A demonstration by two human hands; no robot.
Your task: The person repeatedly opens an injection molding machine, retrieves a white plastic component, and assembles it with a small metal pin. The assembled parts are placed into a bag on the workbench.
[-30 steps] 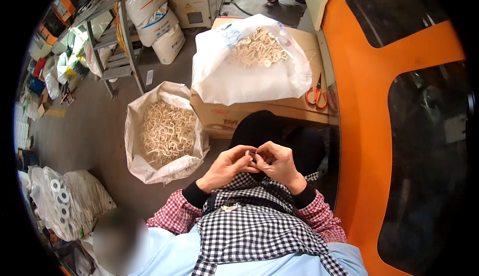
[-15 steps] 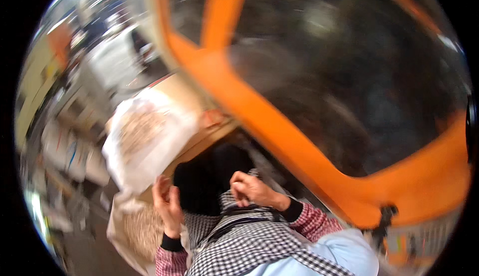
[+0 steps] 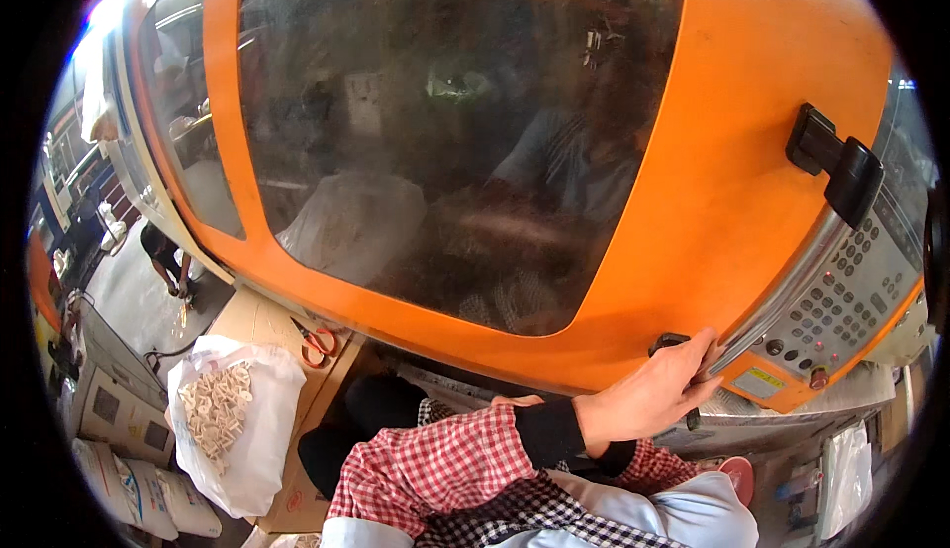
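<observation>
Here's the broad, orange, dark-windowed metal machine door (image 3: pixel 762 63), likely heavy and stiff; near its right edge, the curved silver tubular handle (image 3: pixel 785 296) looks rigid, smooth, best taken mid-bar. Left hand (image 3: pixel 643 395) curls round its lower end; right hand (image 3: pixel 518 401), mostly hidden, can't tell.

White glare (image 3: pixel 104 13) flares upper left, reflections haze the dark window (image 3: pixel 445 152), edges bend.

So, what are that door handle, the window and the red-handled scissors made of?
Door handle: probably polished metal; its silvery bar catches bright streaks.
Window: glass or clear plastic, can't tell; it's dark and reflective.
Red-handled scissors: grips likely plastic, smooth-looking; slim dark blades likely metal.
</observation>
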